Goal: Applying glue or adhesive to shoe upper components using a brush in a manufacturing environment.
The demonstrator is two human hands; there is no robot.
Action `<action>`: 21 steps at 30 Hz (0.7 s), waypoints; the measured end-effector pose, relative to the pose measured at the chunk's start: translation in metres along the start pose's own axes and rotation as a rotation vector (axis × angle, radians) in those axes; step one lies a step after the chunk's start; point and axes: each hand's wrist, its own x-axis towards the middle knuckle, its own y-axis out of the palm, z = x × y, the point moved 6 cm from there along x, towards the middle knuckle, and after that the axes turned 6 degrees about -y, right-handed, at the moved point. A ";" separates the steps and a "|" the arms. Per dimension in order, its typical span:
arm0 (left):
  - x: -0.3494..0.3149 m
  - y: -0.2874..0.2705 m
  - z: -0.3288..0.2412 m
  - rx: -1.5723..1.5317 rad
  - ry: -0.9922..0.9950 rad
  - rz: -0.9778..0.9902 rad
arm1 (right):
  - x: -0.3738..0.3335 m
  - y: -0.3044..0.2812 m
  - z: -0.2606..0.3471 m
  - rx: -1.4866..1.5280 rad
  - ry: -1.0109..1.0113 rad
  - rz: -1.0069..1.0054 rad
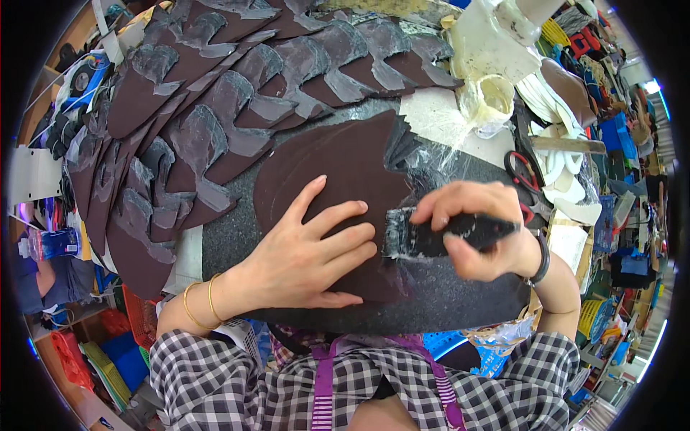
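Observation:
A dark brown, curved-edged sheet piece (327, 154) lies on a speckled dark slab (467, 291) in front of me. My left hand (305, 248) rests flat on it with the fingers spread, holding nothing. In my right hand (489, 223) is a wide black brush (402, 237), gripped between thumb and fingers. Its end, coated with whitish residue, touches the right edge of the brown piece. Whitish smears and dark, crinkled layers (402, 147) show along that edge above the brush. Part of the brush handle is hidden by my fingers.
Overlapping brown pieces with whitish-coated ends (205, 140) cover the slab's far and left sides. A residue-crusted translucent container (494, 100) stands at the back right. Red-and-black scissors (525, 172), a wooden stick (568, 144) and white strips (553, 97) lie at the right.

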 end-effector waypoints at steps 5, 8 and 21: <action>0.003 0.002 -0.001 -0.011 0.015 0.006 | 0.046 -0.035 -0.050 -0.216 -0.044 -0.266; 0.003 0.003 0.000 -0.030 0.016 0.017 | 0.059 -0.044 -0.064 -0.313 0.134 -0.322; 0.002 -0.002 0.003 -0.076 0.035 -0.012 | 0.008 -0.021 0.008 -0.171 0.206 -0.158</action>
